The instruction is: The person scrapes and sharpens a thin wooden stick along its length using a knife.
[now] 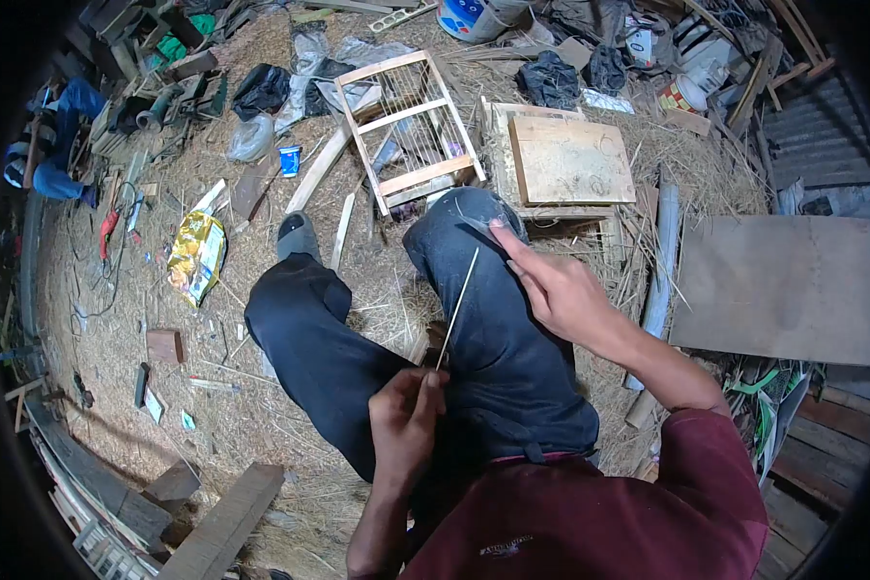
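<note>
My left hand (pixel 404 414) is closed in a pinch on the lower end of a thin, pale stick (pixel 462 295). The stick slants up over my thighs, its far tip just left of my right hand. Over my raised right knee (pixel 474 217), my right hand (pixel 561 295) has its index finger stretched forward and the other fingers curled under. A dark, thin edge shows by those fingertips, but what they grip is mostly hidden. Beyond the knee, a wooden frame with thin bars, like a birdcage (pixel 414 111), lies on the ground.
A wooden box with a board lid (pixel 575 164) stands ahead. A flat brown board (pixel 783 285) and a pipe-like pole (pixel 664 261) lie right. Left are a gold wrapper (pixel 197 256), a red corded tool (pixel 109 232) and wood offcuts on straw. Another person (pixel 63 145) sits far left.
</note>
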Tool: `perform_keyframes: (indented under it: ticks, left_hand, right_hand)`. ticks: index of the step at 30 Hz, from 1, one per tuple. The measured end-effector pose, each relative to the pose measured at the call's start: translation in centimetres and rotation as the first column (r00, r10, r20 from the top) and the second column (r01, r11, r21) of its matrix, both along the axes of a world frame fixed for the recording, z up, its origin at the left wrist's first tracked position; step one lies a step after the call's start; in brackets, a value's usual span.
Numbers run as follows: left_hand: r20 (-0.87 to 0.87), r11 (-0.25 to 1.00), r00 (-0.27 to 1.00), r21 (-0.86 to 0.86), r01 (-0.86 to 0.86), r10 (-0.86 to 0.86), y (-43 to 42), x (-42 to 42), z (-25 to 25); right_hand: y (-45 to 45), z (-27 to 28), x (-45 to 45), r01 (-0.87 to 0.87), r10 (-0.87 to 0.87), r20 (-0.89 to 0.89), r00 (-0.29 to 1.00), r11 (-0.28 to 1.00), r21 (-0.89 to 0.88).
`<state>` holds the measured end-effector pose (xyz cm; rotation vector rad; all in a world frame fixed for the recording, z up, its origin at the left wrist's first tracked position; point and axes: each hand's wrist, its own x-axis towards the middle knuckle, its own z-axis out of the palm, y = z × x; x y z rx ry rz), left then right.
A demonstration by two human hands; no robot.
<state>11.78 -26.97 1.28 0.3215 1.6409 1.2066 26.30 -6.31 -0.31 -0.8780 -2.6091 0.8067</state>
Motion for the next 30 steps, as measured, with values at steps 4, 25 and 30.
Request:
perform_keyframes:
  ticks: [4, 25, 30]
  left_hand:
    - [0.051, 0.977, 0.999, 0.212, -0.024, 0.014, 5.2, -0.6, -1.5]
    - [0.149, 0.999, 0.989, 0.048, -0.015, 0.008, -1.6, 0.5, -2.2]
    - [0.191, 0.989, 0.98, 0.122, -0.082, 0.058, 2.8, 0.4, -2.2]
  right_hand:
    - [-0.7, 1.5, 0.4, -0.242, 0.233, 0.151, 0.961, 0.97, 0.037]
    - [1.0, -0.5, 0.2, 0.013, -0.011, 0.132, 0.991, 1.0, -0.008]
    - [0.8, -0.5, 0.0, -0.074, 0.08, -0.144, 0.986, 0.996, 0.042]
